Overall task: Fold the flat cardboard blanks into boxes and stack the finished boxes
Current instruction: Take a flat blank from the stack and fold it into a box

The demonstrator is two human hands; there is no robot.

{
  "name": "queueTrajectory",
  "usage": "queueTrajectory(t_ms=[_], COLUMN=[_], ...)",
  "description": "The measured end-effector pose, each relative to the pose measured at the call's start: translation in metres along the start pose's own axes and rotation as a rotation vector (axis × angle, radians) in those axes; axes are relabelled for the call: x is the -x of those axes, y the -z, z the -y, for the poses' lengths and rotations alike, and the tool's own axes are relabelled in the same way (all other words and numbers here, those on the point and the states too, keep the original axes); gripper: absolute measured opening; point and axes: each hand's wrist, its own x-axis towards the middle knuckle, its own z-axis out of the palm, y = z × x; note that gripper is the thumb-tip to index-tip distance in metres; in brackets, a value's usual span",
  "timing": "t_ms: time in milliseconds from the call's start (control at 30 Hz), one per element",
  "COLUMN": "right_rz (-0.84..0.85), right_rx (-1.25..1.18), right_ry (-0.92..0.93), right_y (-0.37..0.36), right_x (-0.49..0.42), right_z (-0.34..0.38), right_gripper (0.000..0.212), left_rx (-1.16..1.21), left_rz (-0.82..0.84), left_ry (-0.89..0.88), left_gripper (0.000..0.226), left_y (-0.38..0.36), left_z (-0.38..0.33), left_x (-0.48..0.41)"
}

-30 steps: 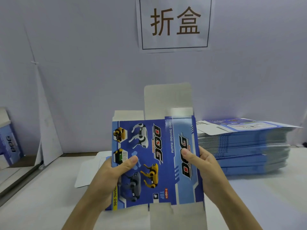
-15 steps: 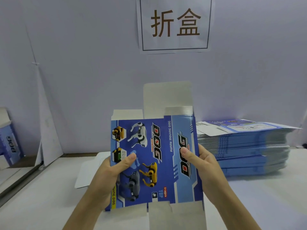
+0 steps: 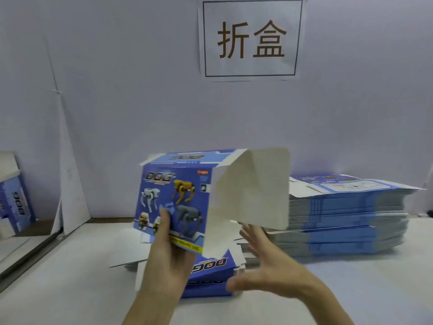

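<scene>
Since the earlier frame the blank (image 3: 178, 198) has swung from flat and upright into a half-opened sleeve, and my right hand (image 3: 269, 275) has let go.

- Right hand: spread, fingers straight, holding nothing, just below the white flap (image 3: 253, 191). Contact unclear (blur).
- Left hand (image 3: 168, 254): grips the sleeve's lower left, thumb on the printed face, above the table (image 3: 70, 277).
- Judgement: square the sleeve fully before tucking flaps.
- Far right: stack of flat blanks (image 3: 351, 219).
- Far left: a finished box (image 3: 14, 202).

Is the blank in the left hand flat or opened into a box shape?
Opened: the blank shows front and top panels at an angle; its white end flap stands unclosed.
</scene>
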Motion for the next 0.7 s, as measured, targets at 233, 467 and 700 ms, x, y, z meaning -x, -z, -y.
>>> queueTrajectory(t_ms=[233,467,700], right_rz=[-0.66,-0.536,-0.703], right_rx=[-0.363,-0.466,-0.745], right_ry=[0.471,0.344,0.093], right_y=[-0.02,0.009,0.015], right_x=[-0.013,-0.009,-0.017], right_z=[0.011,0.005,-0.009], right_gripper=[0.063,0.112,0.065], left_rx=[-0.336,-0.703,-1.742], left_rz=[-0.036,-0.067,-0.021], left_ry=[0.241,0.133,-0.747], left_gripper=[0.06,0.094,0.118], left_y=[-0.01,-0.005,0.027], left_z=[0.017,0.01,0.008], left_x=[0.013,0.008,-0.012])
